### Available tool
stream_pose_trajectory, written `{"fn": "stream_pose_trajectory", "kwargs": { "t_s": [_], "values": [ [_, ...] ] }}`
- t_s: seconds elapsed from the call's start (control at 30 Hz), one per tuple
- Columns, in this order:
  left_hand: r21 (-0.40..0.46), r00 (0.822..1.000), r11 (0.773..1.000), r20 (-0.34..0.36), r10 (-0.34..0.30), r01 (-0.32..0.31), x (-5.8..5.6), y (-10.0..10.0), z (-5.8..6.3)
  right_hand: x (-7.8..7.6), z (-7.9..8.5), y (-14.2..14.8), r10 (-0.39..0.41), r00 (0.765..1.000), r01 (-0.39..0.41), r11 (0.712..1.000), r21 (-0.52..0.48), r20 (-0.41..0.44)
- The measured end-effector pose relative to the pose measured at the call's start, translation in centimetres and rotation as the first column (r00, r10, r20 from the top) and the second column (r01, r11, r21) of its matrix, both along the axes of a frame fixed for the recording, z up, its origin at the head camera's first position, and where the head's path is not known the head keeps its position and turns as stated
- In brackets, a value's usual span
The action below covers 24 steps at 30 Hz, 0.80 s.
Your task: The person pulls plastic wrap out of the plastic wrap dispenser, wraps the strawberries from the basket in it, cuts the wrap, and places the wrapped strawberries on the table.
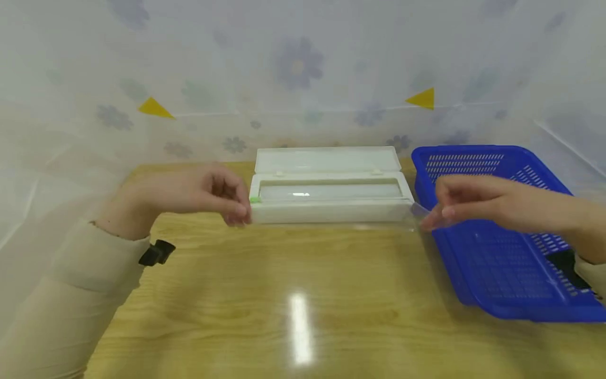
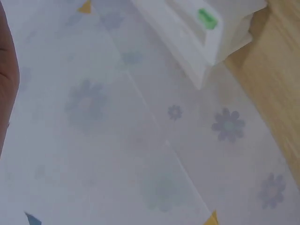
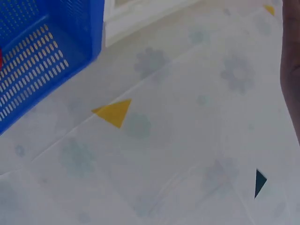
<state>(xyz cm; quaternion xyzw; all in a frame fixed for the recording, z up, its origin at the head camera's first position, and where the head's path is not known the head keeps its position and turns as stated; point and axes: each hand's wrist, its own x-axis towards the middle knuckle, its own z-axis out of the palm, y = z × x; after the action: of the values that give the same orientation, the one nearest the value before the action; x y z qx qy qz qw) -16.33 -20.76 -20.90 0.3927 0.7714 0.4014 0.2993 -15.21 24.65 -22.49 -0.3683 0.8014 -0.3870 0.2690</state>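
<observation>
A white cling film dispenser [image 1: 331, 213] lies on the table with its lid [image 1: 326, 159] tipped back. Inside the long opening a roll of film [image 1: 331, 191] shows, and a green piece [image 1: 256, 200] sits at the left end of the front edge. Clear cling film [image 1: 416, 217] hangs out in front of the box. My left hand [image 1: 203, 193] pinches its left corner beside the box, and my right hand [image 1: 487, 202] pinches the right corner near the basket. The wrist views show only each hand's edge; the fingertips are outside them.
On the right stands a blue plastic basket [image 1: 473, 302], under my right forearm and close to the dispenser. A flower-patterned white sheet [image 1: 303, 105] with yellow triangles rises behind the wooden table [image 1: 236, 316]. Something red [image 3: 1, 58] shows at the basket's edge in the right wrist view.
</observation>
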Motion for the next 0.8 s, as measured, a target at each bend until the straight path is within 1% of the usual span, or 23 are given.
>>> {"fn": "stream_pose_trajectory", "kwargs": {
  "t_s": [0.03,0.07,0.13,0.2,0.23,0.3,0.33,0.4,0.5,0.53,0.57,0.6,0.63,0.67,0.7,0.77,0.8],
  "values": [
    [-0.047,0.997,0.997,0.058,-0.05,0.053,0.2,0.3,-0.5,0.6,-0.5,-0.5,0.013,1.0,-0.014,0.999,0.048,0.018],
    [-0.096,0.992,0.991,0.099,-0.082,0.092,0.4,0.8,-1.2,1.1,-1.1,-1.1,0.031,0.999,-0.034,0.995,0.093,0.037],
    [-0.181,0.977,0.971,0.176,-0.123,0.155,0.9,1.9,-2.7,2.1,-2.3,-2.2,0.057,0.997,-0.066,0.981,0.183,0.055],
    [-0.267,0.962,0.944,0.238,-0.132,0.195,1.4,3.0,-4.3,3.0,-3.8,-3.4,0.102,0.995,-0.099,0.954,0.283,0.006],
    [-0.311,0.959,0.928,0.254,-0.129,0.207,1.6,3.6,-5.2,3.5,-4.6,-3.9,0.126,0.992,-0.115,0.938,0.326,-0.015],
    [-0.388,0.961,0.895,0.248,-0.126,0.217,2.1,4.7,-7.1,4.4,-6.4,-4.8,0.183,0.978,-0.13,0.912,0.39,-0.101],
    [-0.423,0.965,0.881,0.23,-0.124,0.214,2.4,5.1,-7.9,5.0,-7.3,-5.2,0.205,0.965,-0.12,0.901,0.418,-0.165],
    [-0.481,0.977,0.855,0.173,-0.123,0.192,3.0,5.9,-9.4,6.1,-9.2,-5.8,0.238,0.925,-0.079,0.882,0.465,-0.295],
    [-0.537,0.989,0.831,0.098,-0.108,0.144,3.7,6.6,-11.2,7.6,-11.5,-6.1,0.256,0.843,0.017,0.866,0.499,-0.472],
    [-0.547,0.992,0.827,0.083,-0.097,0.127,3.8,6.7,-11.6,8.1,-12.1,-6.1,0.254,0.822,0.05,0.86,0.508,-0.51],
    [-0.557,0.993,0.823,0.065,-0.094,0.114,3.9,6.8,-12.0,8.4,-12.4,-6.2,0.249,0.809,0.088,0.845,0.528,-0.532],
    [-0.563,0.994,0.82,0.054,-0.09,0.105,4.0,6.9,-12.3,8.8,-12.7,-6.3,0.251,0.791,0.124,0.828,0.547,-0.558],
    [-0.571,0.995,0.815,0.041,-0.09,0.097,4.1,7.0,-12.4,9.1,-12.9,-6.5,0.262,0.772,0.162,0.8,0.578,-0.579],
    [-0.578,0.996,0.811,0.029,-0.09,0.09,4.1,7.1,-12.6,9.5,-13.1,-6.7,0.277,0.746,0.199,0.775,0.599,-0.605],
    [-0.582,0.995,0.809,0.014,-0.096,0.086,4.1,7.1,-12.7,9.9,-13.3,-7.0,0.296,0.725,0.233,0.744,0.626,-0.621],
    [-0.588,0.995,0.805,-0.008,-0.104,0.079,4.1,7.2,-12.8,10.6,-13.5,-7.4,0.344,0.691,0.289,0.674,0.68,-0.635],
    [-0.589,0.994,0.804,-0.018,-0.107,0.076,4.2,7.2,-12.8,11.0,-13.8,-7.6,0.367,0.665,0.313,0.653,0.689,-0.65]
  ]
}}
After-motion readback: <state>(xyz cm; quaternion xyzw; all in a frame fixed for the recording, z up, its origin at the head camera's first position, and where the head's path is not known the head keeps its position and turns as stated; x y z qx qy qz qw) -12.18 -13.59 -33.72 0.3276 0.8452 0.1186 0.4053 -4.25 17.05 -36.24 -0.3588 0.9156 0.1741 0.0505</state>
